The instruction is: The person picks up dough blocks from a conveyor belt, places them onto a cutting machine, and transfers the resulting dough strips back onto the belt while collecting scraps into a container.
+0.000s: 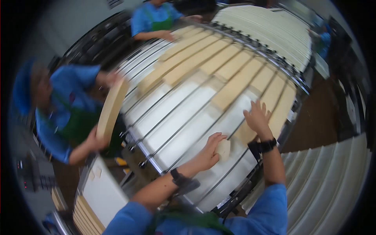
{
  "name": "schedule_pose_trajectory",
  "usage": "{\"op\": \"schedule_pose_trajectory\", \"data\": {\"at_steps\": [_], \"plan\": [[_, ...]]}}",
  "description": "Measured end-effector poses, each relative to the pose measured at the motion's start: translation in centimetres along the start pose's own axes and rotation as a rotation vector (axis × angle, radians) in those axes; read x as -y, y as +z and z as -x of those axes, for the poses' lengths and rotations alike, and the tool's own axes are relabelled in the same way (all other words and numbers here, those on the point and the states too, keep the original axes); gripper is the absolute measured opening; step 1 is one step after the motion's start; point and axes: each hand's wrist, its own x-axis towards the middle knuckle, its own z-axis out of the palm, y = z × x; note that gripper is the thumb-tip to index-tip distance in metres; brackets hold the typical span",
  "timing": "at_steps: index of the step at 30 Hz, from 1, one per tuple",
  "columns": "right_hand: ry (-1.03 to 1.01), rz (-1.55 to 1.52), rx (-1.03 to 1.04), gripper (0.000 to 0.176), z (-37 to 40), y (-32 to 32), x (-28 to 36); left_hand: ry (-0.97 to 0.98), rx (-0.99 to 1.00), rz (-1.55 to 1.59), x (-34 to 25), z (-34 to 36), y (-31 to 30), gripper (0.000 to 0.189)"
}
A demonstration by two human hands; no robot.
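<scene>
Long cream-coloured dough slabs (235,86) lie in lanes between thin metal rods on a white conveyor belt (172,113). My left hand (207,153) is over the near part of the belt, its fingers and thumb around the edge of a small, pale dough piece (223,149). To the right, my right hand (258,119) is stretched out with its fingers spread and holds nothing. It hovers close over the right-hand lanes, near the end of a dough slab (246,132) partly hidden behind my wrist. Both wrists wear dark bands.
At left, a person (66,109) holds a long dough slab (112,109) in both hands. Another person (156,21) reaches over the far left lanes. A roller bar (258,45) crosses the far end. Ridged white sheeting (313,180) lies at right, a white side table (103,192) at lower left.
</scene>
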Motion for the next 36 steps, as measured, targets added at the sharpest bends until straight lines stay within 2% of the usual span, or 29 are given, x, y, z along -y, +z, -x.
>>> {"op": "schedule_pose_trajectory", "data": {"at_steps": [1, 6, 8, 12, 14, 15, 16, 18, 19, 20, 22, 24, 26, 28, 31, 32, 34, 36], "plan": [[-0.041, -0.021, 0.084, 0.066, 1.9, -0.4, 1.8, 0.037, -0.034, -0.050, -0.3, 2.6, -1.6, 0.073], [-0.388, 0.014, 0.278, 0.066, 10.3, -0.4, 9.0, -0.125, -0.231, 0.064, -2.3, 17.4, -10.3, 0.071], [-0.513, -0.033, 0.297, 0.062, 13.1, -0.5, 12.4, -0.276, -0.351, 0.277, -3.0, 23.2, -12.6, 0.073], [-0.777, -0.047, 0.376, 0.060, 17.5, -0.2, 20.9, -0.279, -0.532, 0.353, 0.8, 32.3, -13.6, 0.075], [-0.913, -0.061, 0.443, 0.059, 19.7, 0.6, 26.5, -0.429, -0.628, -0.171, 3.2, 35.9, -13.2, 0.078], [-0.964, -0.058, 0.453, 0.057, 20.7, 1.5, 29.2, -0.549, -0.604, -0.380, 4.1, 37.8, -13.2, 0.082], [-1.022, -0.052, 0.460, 0.057, 21.8, 2.6, 31.8, -0.583, -0.698, -0.418, 4.0, 39.7, -13.0, 0.077], [-1.114, -0.040, 0.484, 0.055, 24.3, 5.4, 37.2, -0.578, -0.901, -0.178, 3.6, 44.4, -13.4, 0.069], [-1.176, -0.089, 0.481, 0.054, 25.7, 6.9, 39.7, -0.491, -1.026, -0.269, 4.2, 47.6, -13.5, 0.062], [-1.225, -0.089, 0.498, 0.054, 27.3, 8.7, 42.3, -0.513, -1.177, -0.308, 4.5, 50.9, -13.2, 0.060], [-1.270, -0.104, 0.490, 0.055, 30.4, 12.8, 47.2, -0.735, -1.447, -0.488, 6.6, 58.8, -12.6, 0.062], [-1.291, -0.094, 0.500, 0.058, 33.8, 18.1, 51.9, -1.145, -1.568, -0.653, 3.9, 66.7, -12.9, 0.069], [-1.331, -0.123, 0.533, 0.061, 38.1, 21.9, 56.6, -1.603, -1.702, -0.792, 4.9, 74.4, -10.9, 0.082], [-1.312, -0.047, 0.542, 0.065, 43.9, 23.6, 61.1, -1.778, -1.778, -0.766, 3.5, 79.7, -10.0, 0.091], [-1.344, 0.013, 0.507, 0.069, 50.1, 27.8, 66.7, -1.774, -1.727, -0.572, 3.0, 83.9, -9.4, 0.094], [-1.358, 0.070, 0.511, 0.072, 51.8, 28.6, 68.5, -1.769, -1.721, -0.567, 3.4, 84.8, -9.3, 0.094], [-1.360, 0.131, 0.515, 0.074, 55.9, 30.2, 72.2, -1.704, -1.525, -0.623, 4.4, 85.7, -9.2, 0.098], [-1.345, -0.007, 0.496, 0.077, 60.5, 32.0, 76.3, -1.663, -1.512, -0.688, 4.2, 85.4, -9.5, 0.097]]}}
